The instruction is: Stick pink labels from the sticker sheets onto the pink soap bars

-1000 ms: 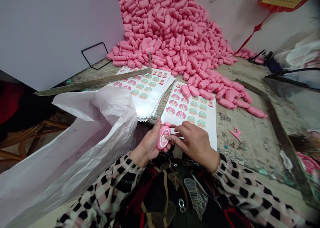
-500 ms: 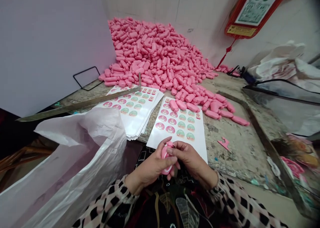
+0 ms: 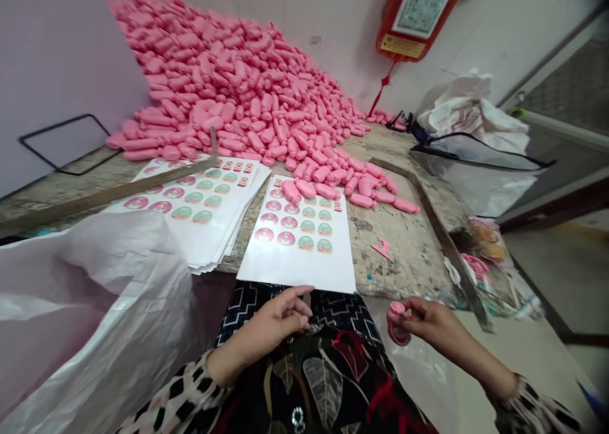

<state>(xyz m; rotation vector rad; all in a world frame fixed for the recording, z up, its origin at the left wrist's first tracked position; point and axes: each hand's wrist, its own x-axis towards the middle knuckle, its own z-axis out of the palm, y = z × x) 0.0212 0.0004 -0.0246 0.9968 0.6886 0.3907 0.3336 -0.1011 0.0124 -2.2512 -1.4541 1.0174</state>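
Note:
My right hand (image 3: 435, 323) is out past the table's front edge on the right. Its fingers are closed on a small pink plastic bottle-like piece (image 3: 398, 332), which hangs with its capped end up. Over my lap, my left hand (image 3: 278, 316) holds nothing, its fingers loosely bent and apart. Just beyond it lies a sheet of round pink and green stickers (image 3: 295, 263). Several pink pieces (image 3: 304, 188) rest on that sheet's far edge. Behind them a large heap of the same pink pieces (image 3: 228, 72) leans against the wall.
A stack of sticker sheets (image 3: 200, 243) lies on the left, under a metal bar (image 3: 109, 196). A white sack (image 3: 147, 282) stands open at the lower left. Another metal bar (image 3: 432, 231) and a pink scrap (image 3: 382, 248) lie on the table's right side. A calendar (image 3: 419, 15) hangs above.
My hands have come apart. The right one has carried the pink piece to the right, off the table's edge; the left has let go of it. The view has turned right.

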